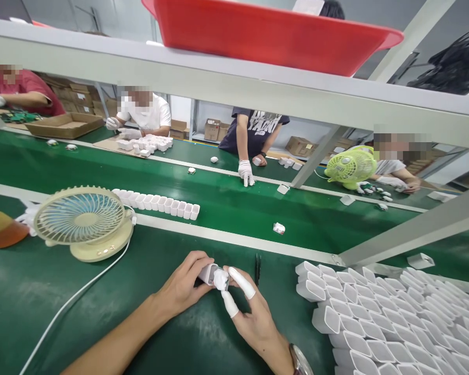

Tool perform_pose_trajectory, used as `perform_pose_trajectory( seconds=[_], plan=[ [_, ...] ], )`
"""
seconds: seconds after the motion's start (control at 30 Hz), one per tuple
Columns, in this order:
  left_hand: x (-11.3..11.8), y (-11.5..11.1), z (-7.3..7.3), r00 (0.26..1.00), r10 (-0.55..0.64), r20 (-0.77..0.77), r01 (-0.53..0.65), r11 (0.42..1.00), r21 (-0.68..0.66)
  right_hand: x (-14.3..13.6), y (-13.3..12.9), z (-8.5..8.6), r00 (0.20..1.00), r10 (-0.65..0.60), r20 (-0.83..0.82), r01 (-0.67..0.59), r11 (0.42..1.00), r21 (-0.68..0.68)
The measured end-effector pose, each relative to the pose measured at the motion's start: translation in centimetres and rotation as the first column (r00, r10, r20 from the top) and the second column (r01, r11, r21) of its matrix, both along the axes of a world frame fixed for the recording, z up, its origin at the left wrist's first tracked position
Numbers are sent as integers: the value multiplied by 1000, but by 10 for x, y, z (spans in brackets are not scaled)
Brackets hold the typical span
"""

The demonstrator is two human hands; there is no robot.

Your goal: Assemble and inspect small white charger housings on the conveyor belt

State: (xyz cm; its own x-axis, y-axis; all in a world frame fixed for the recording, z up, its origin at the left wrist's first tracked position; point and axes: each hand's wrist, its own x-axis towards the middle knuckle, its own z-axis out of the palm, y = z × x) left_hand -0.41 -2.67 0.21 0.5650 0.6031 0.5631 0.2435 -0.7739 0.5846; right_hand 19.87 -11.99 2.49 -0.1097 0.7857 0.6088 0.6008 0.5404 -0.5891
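Both forearms enter from the bottom edge and meet over the green table (101, 312), where the left hand (183, 286) and right hand (254, 312) share one small white plastic housing (210, 273). Left hand is closed round the housing's left end, thumb beneath and fingers curled over the top. Right hand is partly closed, its capped fingertips (242, 282), sheathed in white finger cots, pressing against the housing's right end, where a white part sits at the opening; what that part is cannot be told. Housing is held just clear of the table, in front of the body, between the cream desk fan (84, 221) to the left and the stacked white shells (375, 323) to the right. Its long axis runs roughly left to right, slightly tilted, with the open end facing the right hand. Judged by its like on the table, the piece is light, rigid, thin-walled and smooth, so likely slippery under bare skin and liable to mark or crack if squeezed across the open mouth. Best hold appears to be across the flat side walls near the closed end, as the left hand has it. Black tweezers (257, 268) lie just beyond the right hand. Other people work across the conveyor belt (226, 203).
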Motion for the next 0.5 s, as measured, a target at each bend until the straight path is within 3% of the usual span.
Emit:
perform_pose_trajectory(
  seconds=[0.5],
  plan=[
    [2,-3,10,1000,-15,6,14,998,62,1,-2,2,996,15,83,-13,1000,-25]
  ],
)
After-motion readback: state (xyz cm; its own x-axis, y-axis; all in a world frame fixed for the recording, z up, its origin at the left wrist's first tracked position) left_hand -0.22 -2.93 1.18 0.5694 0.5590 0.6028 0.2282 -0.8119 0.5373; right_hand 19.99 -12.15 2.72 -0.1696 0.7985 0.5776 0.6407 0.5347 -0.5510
